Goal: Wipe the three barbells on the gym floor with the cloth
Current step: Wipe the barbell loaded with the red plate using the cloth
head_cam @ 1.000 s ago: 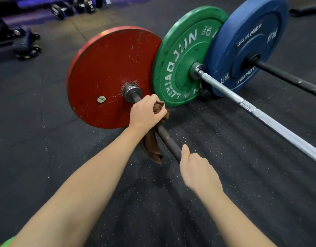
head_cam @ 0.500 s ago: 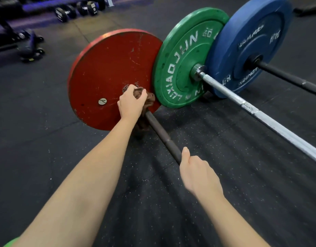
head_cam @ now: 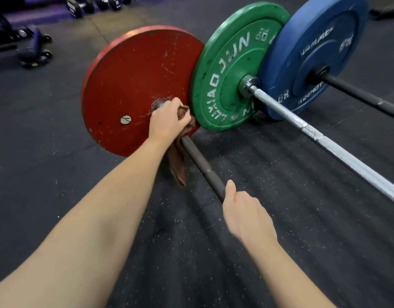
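The left hand (head_cam: 167, 121) clenches the brown cloth (head_cam: 178, 167) around the dark barbell (head_cam: 200, 163) beside the red plate (head_cam: 129, 81). It has slipped slightly back from the collar, so the cloth's tail hangs below the wrist again. The right hand (head_cam: 245, 214) stays clasped round the same bar, nearer the person.

A gym: speckled black rubber floor (head_cam: 291, 241), three barbells (head_cam: 200, 163) carrying a red plate (head_cam: 129, 85), green plate (head_cam: 231, 63) and blue plate (head_cam: 313, 36) just beyond the left hand (head_cam: 167, 122), dumbbells (head_cam: 80, 6) far beyond it.
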Available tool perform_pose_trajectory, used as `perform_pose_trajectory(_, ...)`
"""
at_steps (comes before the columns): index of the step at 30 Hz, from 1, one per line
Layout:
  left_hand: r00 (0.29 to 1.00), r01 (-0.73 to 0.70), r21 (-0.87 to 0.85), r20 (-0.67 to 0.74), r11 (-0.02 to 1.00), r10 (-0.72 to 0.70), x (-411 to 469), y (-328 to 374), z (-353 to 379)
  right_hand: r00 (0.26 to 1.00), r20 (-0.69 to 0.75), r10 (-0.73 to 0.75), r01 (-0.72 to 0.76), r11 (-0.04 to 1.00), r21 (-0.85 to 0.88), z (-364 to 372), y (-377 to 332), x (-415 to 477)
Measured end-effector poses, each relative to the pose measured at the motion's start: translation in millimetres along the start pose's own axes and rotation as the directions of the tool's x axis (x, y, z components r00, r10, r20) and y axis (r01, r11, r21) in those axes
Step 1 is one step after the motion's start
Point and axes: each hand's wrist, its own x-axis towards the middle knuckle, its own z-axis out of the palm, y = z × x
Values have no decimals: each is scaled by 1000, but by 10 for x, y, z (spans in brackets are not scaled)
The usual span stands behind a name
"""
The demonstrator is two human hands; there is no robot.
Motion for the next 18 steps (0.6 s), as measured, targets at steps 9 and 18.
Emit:
perform_pose_trajectory(9, 954, 289, -53, -71, 956, -293, -13, 65, 8, 999, 30, -18, 20, 999, -48, 51, 11, 46)
perform_pose_trajectory(18, 998, 31, -155, -52, 987, -39, -651, 357, -50, 1000, -9, -1, 1, 999, -36, 43, 10, 11)
